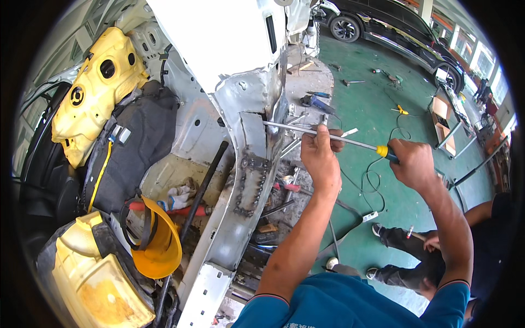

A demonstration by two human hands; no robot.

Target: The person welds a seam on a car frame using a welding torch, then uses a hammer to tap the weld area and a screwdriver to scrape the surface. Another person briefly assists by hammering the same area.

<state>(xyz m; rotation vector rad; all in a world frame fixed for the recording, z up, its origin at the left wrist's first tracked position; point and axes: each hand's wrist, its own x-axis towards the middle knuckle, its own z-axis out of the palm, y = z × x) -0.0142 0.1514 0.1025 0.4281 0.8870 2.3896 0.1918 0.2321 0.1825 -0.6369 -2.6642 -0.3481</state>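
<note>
A long screwdriver [355,143] with a yellow and dark handle runs across in front of me. My right hand [413,163] is closed around its handle. Farther along, my left hand [321,156] grips the metal shaft, thumb along it. The screwdriver's tip meets the bare-metal car body pillar [252,128] at the edge of a cut patch. Below that patch, a row of dark weld spots [252,186] outlines another piece of the pillar. A small pale piece [349,132] shows beside my left fingers; whether they hold it I cannot tell.
Inside the body lie yellow foam parts [101,90], a yellow welding mask or helmet [158,251], a black bar [205,188] and a rag [180,195]. A blue power tool [317,104] and cables [363,191] are right. Another person [415,251] is close by; a black car [394,33] stands behind.
</note>
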